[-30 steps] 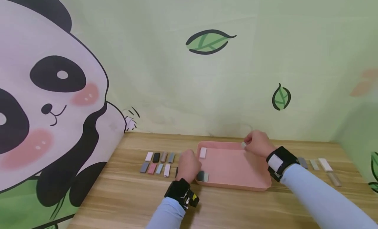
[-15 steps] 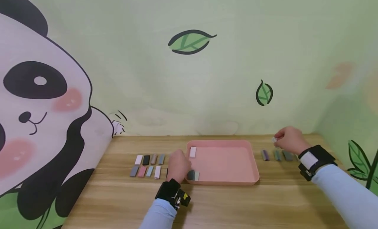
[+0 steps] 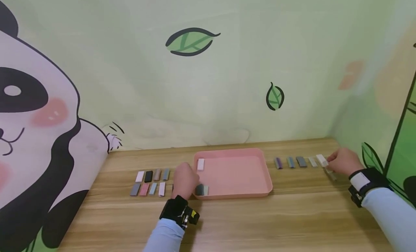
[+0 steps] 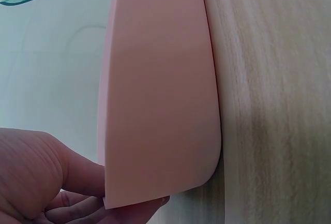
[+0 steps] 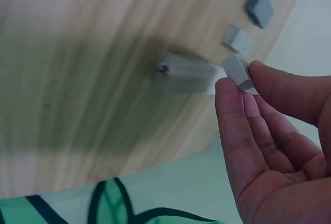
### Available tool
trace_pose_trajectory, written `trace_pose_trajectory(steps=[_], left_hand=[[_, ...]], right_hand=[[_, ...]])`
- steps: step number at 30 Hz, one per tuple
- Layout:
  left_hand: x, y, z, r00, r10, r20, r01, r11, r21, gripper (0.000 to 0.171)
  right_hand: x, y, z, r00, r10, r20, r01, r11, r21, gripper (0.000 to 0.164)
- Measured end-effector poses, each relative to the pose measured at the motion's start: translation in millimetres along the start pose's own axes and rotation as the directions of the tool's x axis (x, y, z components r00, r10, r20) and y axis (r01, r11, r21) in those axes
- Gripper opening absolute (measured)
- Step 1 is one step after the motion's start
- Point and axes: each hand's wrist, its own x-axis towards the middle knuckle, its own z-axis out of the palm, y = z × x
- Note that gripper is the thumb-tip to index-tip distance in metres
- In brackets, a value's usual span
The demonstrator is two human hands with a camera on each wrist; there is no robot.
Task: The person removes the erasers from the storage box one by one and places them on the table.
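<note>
With thumb and fingers my left hand (image 3: 184,181) grips the left end of a shallow pink tray (image 3: 232,195); in the left wrist view its thumb lies at the rim and its fingers behind the corner. Inside the tray, a white block (image 3: 200,164) lies at the back left, and a dark green block (image 3: 199,190) beside a pale one (image 3: 206,190) at the front left. My right hand (image 3: 345,161), far right, pinches a small pale grey block (image 5: 239,73) between thumb and fingertips. Close below it, a longer pale piece (image 5: 186,74) lies on the table.
Left of the tray, two rows of small blocks include a black one (image 3: 148,176) and a pink one (image 3: 144,189). A row on the right has a purple block (image 3: 278,163), a blue one (image 3: 290,162) and a grey one (image 3: 301,162). Behind stands a panda-print backdrop (image 3: 143,75).
My right hand has moved from the tray's back right, carrying a pale block, to the far end of the right row. My left hand stays at the tray. The head view has swung right.
</note>
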Motion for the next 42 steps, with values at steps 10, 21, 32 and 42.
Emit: trace_pose_trajectory(steps=[10, 21, 32, 42], left_hand=[[3.2, -5.9, 0.4, 1.000, -0.014, -0.010, 0.014, 1.000, 0.016, 0.004], [1.0, -3.8, 0.7, 1.000, -0.007, -0.005, 0.007, 1.000, 0.007, 0.005], [1.2, -0.1, -0.6, 1.000, -0.023, -0.008, 0.023, 0.999, 0.027, 0.003], [1.4, -0.1, 0.4, 0.999, -0.033, 0.003, 0.033, 0.999, 0.006, 0.003]], right_hand=[[5.7, -1.0, 24.1, 0.994, 0.031, 0.102, -0.040, 0.995, 0.091, 0.035], [-1.7, -11.5, 27.3, 0.990, 0.068, 0.122, -0.080, 0.992, 0.094, 0.029], [0.4, -9.0, 31.0, 0.994, 0.064, 0.089, -0.069, 0.996, 0.059, 0.027], [-0.9, -6.1, 29.6, 0.996, 0.054, 0.076, -0.056, 0.998, 0.024, 0.028]])
